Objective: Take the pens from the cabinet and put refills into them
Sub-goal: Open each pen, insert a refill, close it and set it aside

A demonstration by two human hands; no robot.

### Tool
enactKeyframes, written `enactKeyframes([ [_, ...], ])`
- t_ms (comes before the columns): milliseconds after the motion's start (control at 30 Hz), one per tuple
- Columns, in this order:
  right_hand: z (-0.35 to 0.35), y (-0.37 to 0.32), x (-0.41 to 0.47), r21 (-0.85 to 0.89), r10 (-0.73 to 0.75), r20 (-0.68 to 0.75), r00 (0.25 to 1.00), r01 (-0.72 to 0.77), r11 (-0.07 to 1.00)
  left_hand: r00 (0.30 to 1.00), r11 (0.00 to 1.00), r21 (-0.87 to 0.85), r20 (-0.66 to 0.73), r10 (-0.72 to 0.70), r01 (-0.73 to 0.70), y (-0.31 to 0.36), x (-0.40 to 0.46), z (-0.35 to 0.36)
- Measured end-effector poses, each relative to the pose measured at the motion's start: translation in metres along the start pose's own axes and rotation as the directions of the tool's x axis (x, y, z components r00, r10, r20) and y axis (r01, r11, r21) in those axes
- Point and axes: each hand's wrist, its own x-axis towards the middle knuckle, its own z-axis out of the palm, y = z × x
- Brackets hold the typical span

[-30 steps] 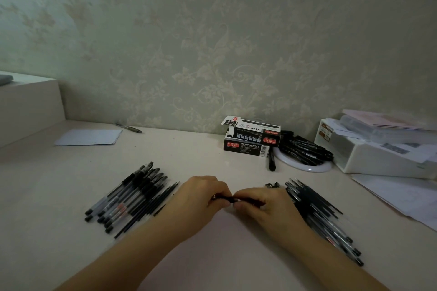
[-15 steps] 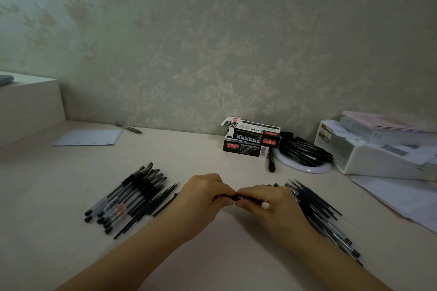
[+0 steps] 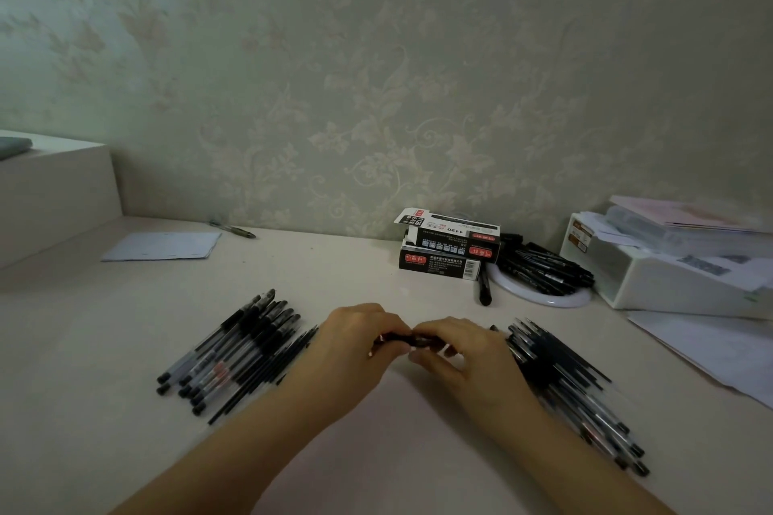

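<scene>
Head cam: L hand & R hand meet at desk centre, both pinching one black pen; its long axis runs left-right btwn them. Pen pile lies just left, another pile just right, touching R hand.

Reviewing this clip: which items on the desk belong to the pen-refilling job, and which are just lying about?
Job: pen held by left hand and right hand; left pen pile; right pen pile; stacked refill boxes.
Lying about: paper sheet; white storage box.
</scene>
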Motion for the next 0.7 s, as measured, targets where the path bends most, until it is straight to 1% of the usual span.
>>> enactKeyframes([
  [67, 0.001, 0.0, 0.0, -0.071, 0.039, -0.007, 0.999, -0.039, 0.997, 0.995, 0.998, 0.03, -0.091, -0.052, 0.054, -0.005, 0.002, -0.003],
  [100, -0.001, 0.002, 0.0, -0.083, 0.059, -0.024, 0.998, -0.061, 0.995, 0.983, 0.993, 0.045, -0.152, -0.103, 0.111, -0.008, 0.003, -0.006],
  [167, -0.005, 0.004, -0.002, -0.094, 0.085, -0.067, 0.994, -0.091, 0.991, 0.933, 0.953, 0.098, -0.252, -0.255, 0.287, -0.017, 0.003, -0.017],
  [233, -0.008, 0.007, -0.004, -0.113, 0.096, -0.082, 0.992, -0.105, 0.988, 0.859, 0.855, 0.191, -0.292, -0.419, 0.482, -0.027, 0.002, -0.029],
  [300, -0.008, 0.007, -0.005, -0.125, 0.098, -0.067, 0.993, -0.106, 0.987, 0.798, 0.746, 0.293, -0.301, -0.522, 0.598, -0.034, 0.001, -0.042],
  [367, -0.007, 0.006, -0.005, -0.134, 0.089, -0.056, 0.994, -0.096, 0.986, 0.762, 0.666, 0.372, -0.282, -0.583, 0.647, -0.039, 0.001, -0.05],
  [467, -0.007, 0.002, -0.005, -0.174, 0.073, -0.064, 0.995, -0.083, 0.981, 0.728, 0.588, 0.459, -0.227, -0.647, 0.666, -0.045, -0.002, -0.052],
  [567, -0.01, 0.001, -0.006, -0.218, 0.072, -0.106, 0.992, -0.094, 0.971, 0.712, 0.552, 0.512, -0.188, -0.676, 0.658, -0.048, -0.004, -0.05],
  [700, -0.018, 0.004, -0.006, -0.279, 0.172, -0.114, 0.979, -0.197, 0.94, 0.716, 0.543, 0.542, -0.169, -0.678, 0.642, -0.051, -0.005, -0.048],
])
